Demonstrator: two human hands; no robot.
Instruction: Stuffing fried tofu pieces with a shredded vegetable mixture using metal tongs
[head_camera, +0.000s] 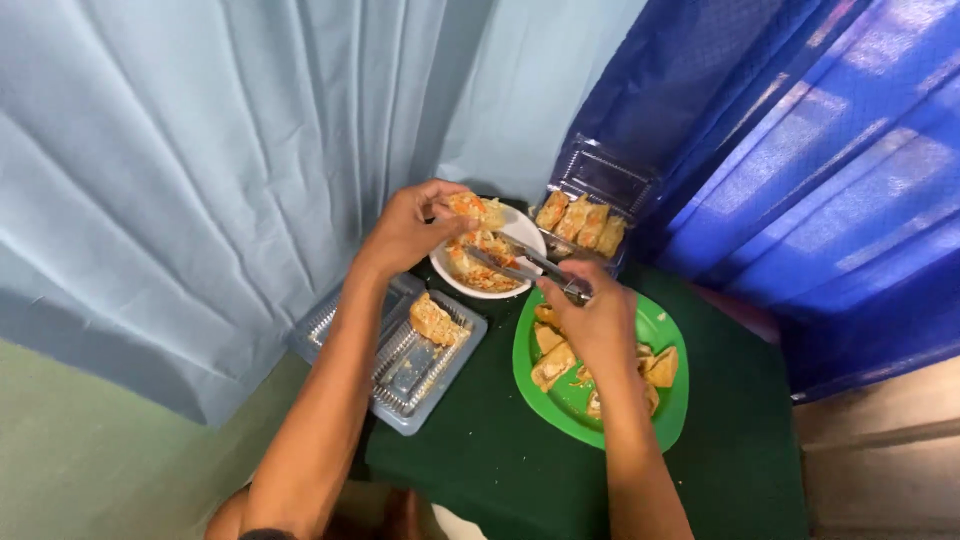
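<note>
Left hand (405, 232) pinches a stuffed tofu piece (468, 207) over the white bowl (524, 232), while right hand (597, 318) grips metal tongs (522, 263) angled up-left toward it.

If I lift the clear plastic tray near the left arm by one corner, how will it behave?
The clear plastic tray looks thin, so it would probably flex and feel light. It holds one pastry piece at its far end, so it may tilt that way. Its ribbed floor might slow sliding.
</note>
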